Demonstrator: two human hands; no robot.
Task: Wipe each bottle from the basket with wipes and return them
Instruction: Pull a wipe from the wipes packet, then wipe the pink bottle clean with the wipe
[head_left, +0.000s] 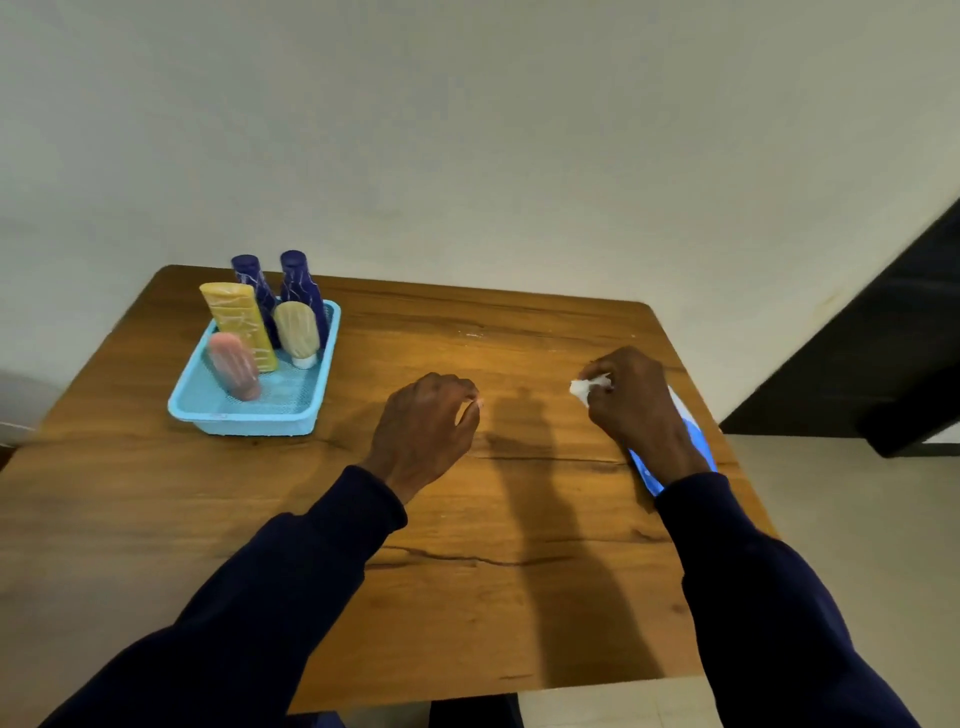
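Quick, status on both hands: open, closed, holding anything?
Left hand: open, fingers loosely curled, holding nothing.
Right hand: closed, pinching a white wipe over the blue wipes pack.

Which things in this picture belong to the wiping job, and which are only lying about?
For the job: basket, left blue bottle, right blue bottle, yellow bottle, cream bottle, pink bottle, wipe in the right hand, wipes pack.
Only there: table, wall.
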